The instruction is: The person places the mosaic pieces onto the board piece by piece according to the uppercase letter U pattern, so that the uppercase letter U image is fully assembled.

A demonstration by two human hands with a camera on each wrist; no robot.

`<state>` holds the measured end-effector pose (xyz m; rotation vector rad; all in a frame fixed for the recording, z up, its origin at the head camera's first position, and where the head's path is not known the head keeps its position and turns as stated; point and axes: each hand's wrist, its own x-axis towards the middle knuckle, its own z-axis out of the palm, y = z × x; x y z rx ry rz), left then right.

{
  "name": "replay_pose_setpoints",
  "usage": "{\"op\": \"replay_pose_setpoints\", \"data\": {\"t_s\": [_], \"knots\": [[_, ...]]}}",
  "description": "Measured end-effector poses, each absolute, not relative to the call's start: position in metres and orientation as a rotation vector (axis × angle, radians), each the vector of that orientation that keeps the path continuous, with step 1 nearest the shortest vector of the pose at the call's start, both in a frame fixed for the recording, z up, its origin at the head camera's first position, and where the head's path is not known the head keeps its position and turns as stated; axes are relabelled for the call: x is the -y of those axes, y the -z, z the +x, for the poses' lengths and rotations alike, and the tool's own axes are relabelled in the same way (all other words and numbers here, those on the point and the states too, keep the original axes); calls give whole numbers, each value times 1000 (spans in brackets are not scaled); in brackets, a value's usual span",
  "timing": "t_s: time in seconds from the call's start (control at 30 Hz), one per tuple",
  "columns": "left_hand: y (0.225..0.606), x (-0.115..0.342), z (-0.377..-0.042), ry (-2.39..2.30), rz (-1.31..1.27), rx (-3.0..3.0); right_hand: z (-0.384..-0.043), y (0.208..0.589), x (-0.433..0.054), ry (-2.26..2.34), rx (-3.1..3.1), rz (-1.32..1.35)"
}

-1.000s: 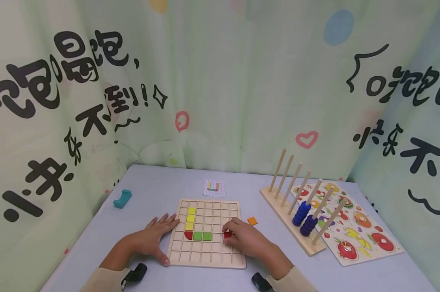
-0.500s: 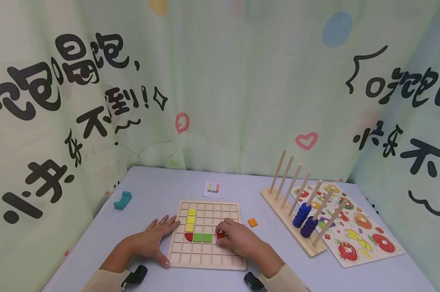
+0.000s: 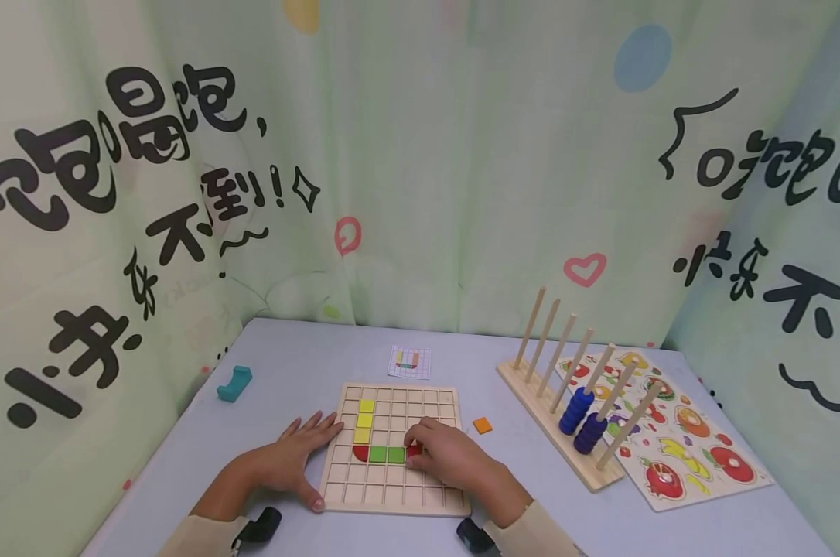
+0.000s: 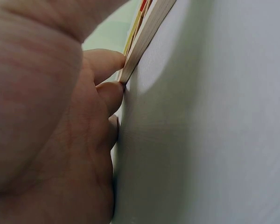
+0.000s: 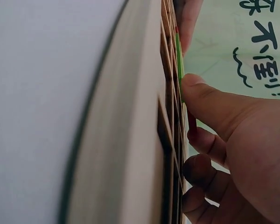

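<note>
A square wooden grid board (image 3: 392, 495) lies in front of me. Three yellow squares (image 3: 365, 421) form a column on it, with a red rounded piece (image 3: 360, 453) below them and two green squares (image 3: 387, 455) to that piece's right. Between thumb and fingers, my right hand (image 3: 448, 456) pinches a second red piece (image 5: 192, 122), right beside the green ones and partly hidden by the fingers. My left hand (image 3: 284, 456) rests at the board's left side, fingers spread, its fingertips (image 4: 116, 60) touching the edge.
A small pattern card (image 3: 409, 362) lies behind the board, and an orange square (image 3: 482, 425) to its right. Farther right stand a peg rack (image 3: 524, 379) with blue and purple beads and a fruit puzzle board (image 3: 698, 480). A teal block (image 3: 235, 384) sits back left.
My right hand has slid left over the board with the red piece, from near the right side to beside the green squares. The left hand has stayed in place.
</note>
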<state>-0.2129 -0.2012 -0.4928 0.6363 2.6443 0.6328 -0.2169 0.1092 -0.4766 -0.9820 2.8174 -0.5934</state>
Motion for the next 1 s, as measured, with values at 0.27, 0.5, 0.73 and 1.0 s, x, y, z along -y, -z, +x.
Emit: {"op": "replay_pose_setpoints", "data": {"t_s": [0.27, 0.5, 0.73, 1.0], "knots": [[489, 200, -212, -632, 611, -2642, -218, 478, -108, 549, -2837, -983], [489, 199, -210, -633, 605, -2644, -218, 479, -107, 539, -2844, -970], [488, 199, -209, -653, 617, -2637, -218, 480, -106, 535, -2857, -974], [491, 200, -212, -639, 611, -2638, -219, 481, -105, 528, -2862, -965]]}}
